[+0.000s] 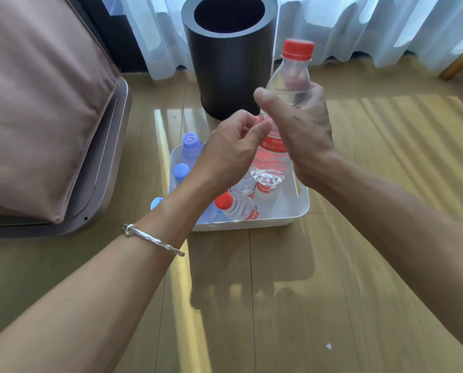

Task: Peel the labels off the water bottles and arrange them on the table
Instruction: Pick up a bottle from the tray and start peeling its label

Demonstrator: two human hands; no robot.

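Several bottles lie in the white tub. Above it, the right hand grips the held bottle, fingers wrapped round its shoulder. The left hand, fingers curled, pinches the red label at its top edge. Recommended: steady the bottle and peel slowly to avoid tearing.

Wooden floor: white tub, dark round bin, small white scrap.

One wide-angle view from the person's head looks forward and down. It sits close above the left hand and right hand, with the dark bin beyond.
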